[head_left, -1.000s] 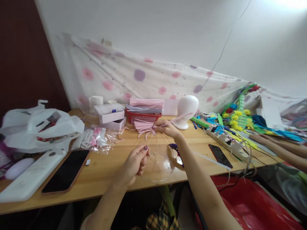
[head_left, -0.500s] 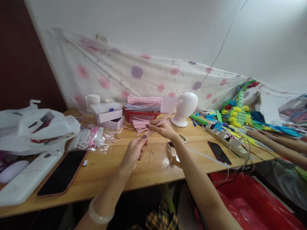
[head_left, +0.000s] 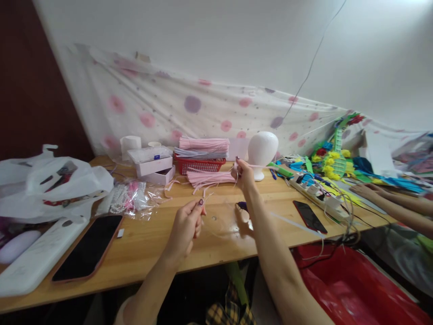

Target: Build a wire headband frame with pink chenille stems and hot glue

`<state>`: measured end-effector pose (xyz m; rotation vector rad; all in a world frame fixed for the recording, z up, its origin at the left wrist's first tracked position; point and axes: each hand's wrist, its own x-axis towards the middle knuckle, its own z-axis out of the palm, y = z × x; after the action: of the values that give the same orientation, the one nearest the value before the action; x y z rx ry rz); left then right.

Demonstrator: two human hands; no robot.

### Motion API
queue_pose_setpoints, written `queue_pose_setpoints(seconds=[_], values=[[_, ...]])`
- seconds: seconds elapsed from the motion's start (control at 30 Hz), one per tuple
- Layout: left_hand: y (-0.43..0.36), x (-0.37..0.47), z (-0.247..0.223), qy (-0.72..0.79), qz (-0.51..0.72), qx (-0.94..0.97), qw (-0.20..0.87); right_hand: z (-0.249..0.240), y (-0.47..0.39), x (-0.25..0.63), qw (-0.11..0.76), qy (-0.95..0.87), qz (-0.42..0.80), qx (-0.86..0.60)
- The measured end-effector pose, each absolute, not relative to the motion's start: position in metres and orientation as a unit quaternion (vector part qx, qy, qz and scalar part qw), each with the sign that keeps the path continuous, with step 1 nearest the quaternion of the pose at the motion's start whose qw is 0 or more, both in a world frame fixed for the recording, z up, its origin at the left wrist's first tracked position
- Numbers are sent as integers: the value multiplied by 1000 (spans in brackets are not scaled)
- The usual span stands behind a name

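My left hand (head_left: 187,221) is closed in a pinch over the table, a thin pale thread (head_left: 209,196) sticking out past its thumb and fingertip. Farther right and higher, my right hand (head_left: 244,174) is closed around a pink pipe cleaner (head_left: 267,167), whose length points right across the front of a white foam head (head_left: 263,149). A bundle of pink pipe cleaners (head_left: 211,177) lies just left of my right hand. Behind it, more pink and pale lilac bundles (head_left: 204,144) rest on a red basket (head_left: 199,165). A dark purple object (head_left: 242,205) is partly hidden by my right forearm.
On the left are a phone (head_left: 88,247), a white plastic bag (head_left: 50,180), bagged beads (head_left: 130,196) and small boxes (head_left: 154,166). To the right are another phone (head_left: 309,216), a power strip (head_left: 320,198) with cables, and a green-and-yellow craft piece (head_left: 336,158). Another person's hands (head_left: 367,190) rest farther right.
My right hand has moved up and right, away from my left, and the pipe cleaner has swung from slanting upward to nearly level. My left hand has shifted slightly left and down.
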<state>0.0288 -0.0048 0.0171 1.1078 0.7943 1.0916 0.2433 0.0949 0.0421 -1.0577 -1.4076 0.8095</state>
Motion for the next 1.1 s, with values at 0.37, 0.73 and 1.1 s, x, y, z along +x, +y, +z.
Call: queue_pose_setpoints(seconds=[0.37,0.73,1.1], values=[[4,27,9,367,461,602,539,74,61,241,553,-648,302,-427],[-7,32,29,431,529,694,231,77,26,193,408,-744,295,-440],[-5,24,12,402,542,657,337,56,30,172,449,-724,309,-422]])
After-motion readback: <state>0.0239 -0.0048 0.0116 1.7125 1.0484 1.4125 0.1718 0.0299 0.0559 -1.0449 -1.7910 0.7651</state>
